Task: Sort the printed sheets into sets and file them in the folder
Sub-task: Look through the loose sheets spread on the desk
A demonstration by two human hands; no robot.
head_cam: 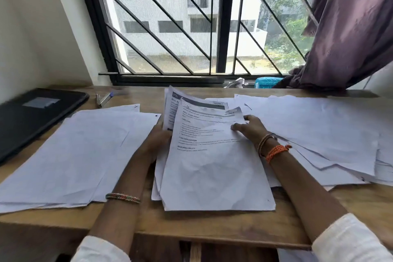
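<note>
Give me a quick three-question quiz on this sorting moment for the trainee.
1. True or false: the black folder lies shut, left of the face-down pile.
2. Which hand grips the left edge of the printed sheets? A left hand B right hand
3. Fill in: the stapler lies between the folder and the ____.

Key: 1 true; 2 A; 3 printed sheets

White sleeves (348, 240) on both arms; a beaded bangle (123, 198) behind the left fingers, orange thread bands (276, 152) behind the right.
</note>
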